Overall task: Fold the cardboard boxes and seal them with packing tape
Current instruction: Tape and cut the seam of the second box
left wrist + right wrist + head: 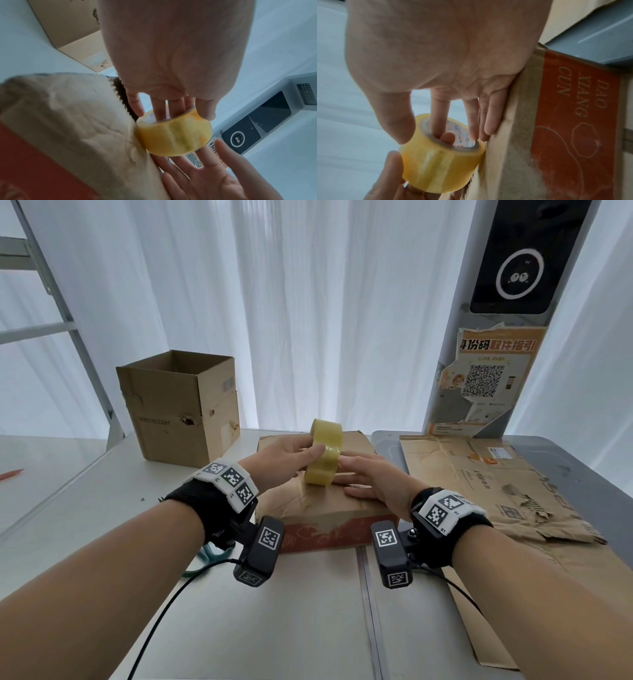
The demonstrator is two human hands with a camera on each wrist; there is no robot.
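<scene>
While your left hand (289, 455) grips the roll of packing tape (325, 457) with the thumb over its glossy yellow outer wrap and a fingertip poking into the core, the roll stands on edge on the flat box (329, 501), a creased brown cardboard carton with a red printed side. Your right hand (373, 479) lies at 3 o'clock of the roll, fingers straight and relaxed; the right-wrist view shows its index finger (439, 119) reaching into the printed paper core while the others rest along the worn box top. At 10 o'clock from the roll an upright open carton (178, 405), scuffed and punctured, stands on the smooth white table (274, 628). At 3 o'clock a torn, flattened sheet of cardboard (496, 484) lies crumpled on the table.
</scene>
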